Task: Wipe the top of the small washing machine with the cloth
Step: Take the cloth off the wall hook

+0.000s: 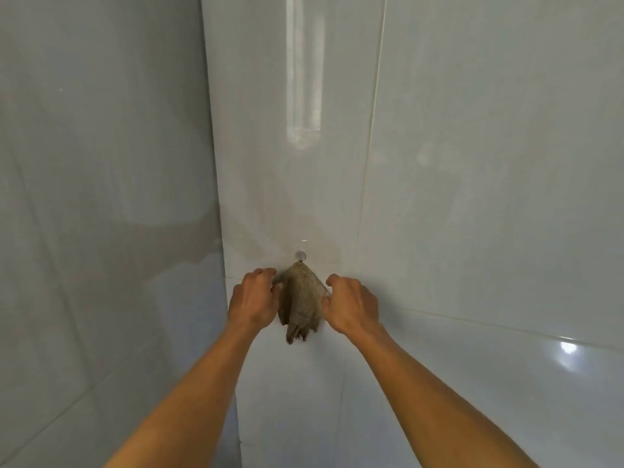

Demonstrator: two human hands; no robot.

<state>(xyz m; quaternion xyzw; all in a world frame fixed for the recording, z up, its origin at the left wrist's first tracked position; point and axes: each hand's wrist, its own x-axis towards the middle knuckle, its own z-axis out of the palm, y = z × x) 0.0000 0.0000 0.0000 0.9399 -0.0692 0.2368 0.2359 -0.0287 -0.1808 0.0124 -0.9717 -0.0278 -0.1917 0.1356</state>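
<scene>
A brownish cloth (301, 300) is hanging by its top corner from a small round hook (301, 255) fixed to the tiled wall (472, 163), and both hands are closing in on it from either side. The left hand (254, 300) is curling its fingers at the cloth's left edge and the right hand (351, 307) is doing the same at the right edge; both are touching or nearly touching the fabric, but whether either is actually pinching it cannot be told, since the fingertips are turning away from the camera. The washing machine is not appearing anywhere in view, so the wiping itself is judged as not yet begun. Risks from here: pulling the cloth straight down or outward, instead of lifting its corner up and off, is likely to snag the loose weave on the hook or strain the hook's fixing to the tile; a weak two-sided hold is likely to let the cloth slip and drop out of sight below. As to materials, the cloth is showing a coarse, open, net-like weave, bunching into soft vertical folds and tapering to a ragged, darker lower end, which is suggesting a limp fabric that may be damp. The wall tiles are looking smooth, glossy and pale grey, reflecting light in bright patches, with thin grout lines and an outward corner edge running up just left of the hook.
</scene>
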